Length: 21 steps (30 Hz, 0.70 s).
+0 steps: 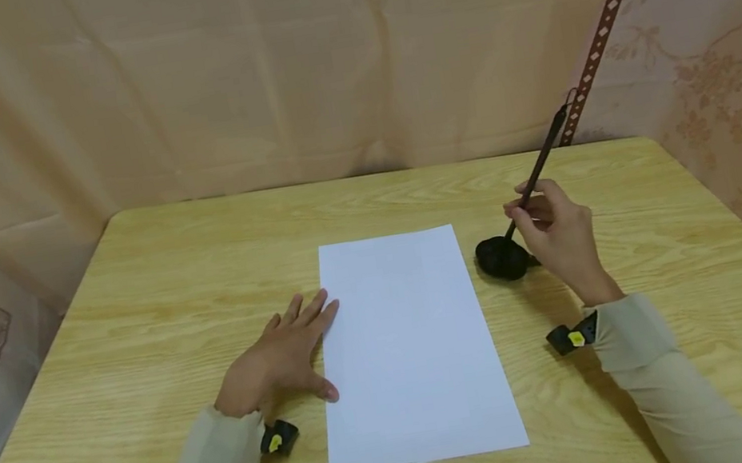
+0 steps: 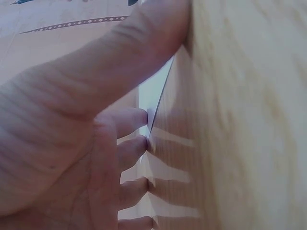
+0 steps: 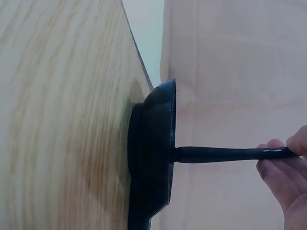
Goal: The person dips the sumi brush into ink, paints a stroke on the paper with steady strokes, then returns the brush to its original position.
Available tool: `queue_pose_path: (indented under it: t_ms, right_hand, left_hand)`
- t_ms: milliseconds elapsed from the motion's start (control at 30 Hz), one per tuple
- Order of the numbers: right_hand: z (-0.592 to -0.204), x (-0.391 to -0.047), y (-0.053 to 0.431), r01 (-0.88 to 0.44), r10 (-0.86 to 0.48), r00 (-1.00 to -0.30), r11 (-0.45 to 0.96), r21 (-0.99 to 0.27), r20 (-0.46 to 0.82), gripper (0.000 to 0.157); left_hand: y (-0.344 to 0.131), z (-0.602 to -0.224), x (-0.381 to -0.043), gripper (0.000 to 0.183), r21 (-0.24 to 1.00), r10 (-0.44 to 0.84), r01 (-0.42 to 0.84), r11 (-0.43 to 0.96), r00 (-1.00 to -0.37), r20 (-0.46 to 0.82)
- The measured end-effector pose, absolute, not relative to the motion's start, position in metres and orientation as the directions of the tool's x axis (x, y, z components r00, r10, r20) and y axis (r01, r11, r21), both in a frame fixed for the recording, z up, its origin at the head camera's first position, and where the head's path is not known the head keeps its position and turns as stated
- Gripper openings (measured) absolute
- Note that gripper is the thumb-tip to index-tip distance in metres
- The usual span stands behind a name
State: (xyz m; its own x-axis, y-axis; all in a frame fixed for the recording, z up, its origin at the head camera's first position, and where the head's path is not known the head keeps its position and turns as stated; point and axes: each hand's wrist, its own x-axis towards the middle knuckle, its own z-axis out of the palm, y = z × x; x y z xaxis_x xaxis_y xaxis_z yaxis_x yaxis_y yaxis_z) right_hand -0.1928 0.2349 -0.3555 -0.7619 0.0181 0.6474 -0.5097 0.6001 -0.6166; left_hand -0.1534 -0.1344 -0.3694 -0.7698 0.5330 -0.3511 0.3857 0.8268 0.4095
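Note:
My right hand (image 1: 565, 237) pinches the dark shaft of a calligraphy brush (image 1: 543, 157) with thumb and fingers. Slanting up and to the right, the brush has a thin loop at its top. Its lower end goes down into a small black dish (image 1: 501, 262), which hides the bristles; the right wrist view shows the dish's wall (image 3: 156, 129) side-on. On the left, my left hand (image 1: 282, 359) lies with spread fingers at the left edge of a white sheet of paper (image 1: 411, 346). Two of its fingertips and its thumb tip overlap that edge.
Both things stand on a light wood-grain table (image 1: 198, 243), the dish just right of the paper. A beige curtain (image 1: 316, 70) hangs behind the table's far edge, with patterned cloth (image 1: 734, 85) on the right. A black band device (image 1: 573, 337) is on the right wrist.

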Motion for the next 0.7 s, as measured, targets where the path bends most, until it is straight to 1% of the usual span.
queue_pose_path:
  t_ms: [67,167,400,500,633,700]
  right_hand:
    - [-0.3552,-0.1929,0.234,-0.522,0.006,-0.762,0.586,-0.62,0.647,0.02]
    - [-0.3546,-0.1929,0.2333,-0.523,0.002,-0.764,0.585,-0.621,0.645,0.018]
    - [-0.3513,-0.1908,0.2347,-0.476,0.054,-0.799,0.553,-0.684,0.599,0.013]
    - [-0.3519,-0.1909,0.2352,-0.48,0.047,-0.809,0.524,-0.704,0.586,0.019]
    - [-0.352,-0.1904,0.2359,-0.508,0.01,-0.803,0.511,-0.693,0.596,0.032]
    - [-0.3508,-0.1895,0.2363,-0.515,-0.005,-0.799,0.523,-0.679,0.601,0.034]
  left_hand:
    - [-0.1344,-0.3691,-0.1537,0.12,0.408,0.532,0.386,0.828,-0.769,-0.353]
    - [-0.1346,-0.3688,-0.1537,0.12,0.408,0.532,0.384,0.828,-0.768,-0.357]
    - [-0.1344,-0.3691,-0.154,0.121,0.414,0.53,0.378,0.828,-0.769,-0.358]
    - [-0.134,-0.37,-0.1539,0.121,0.421,0.531,0.375,0.826,-0.768,-0.358]
    - [-0.1341,-0.3708,-0.1539,0.121,0.42,0.53,0.373,0.827,-0.766,-0.364]
    - [-0.134,-0.3713,-0.1538,0.12,0.418,0.531,0.375,0.828,-0.765,-0.365]
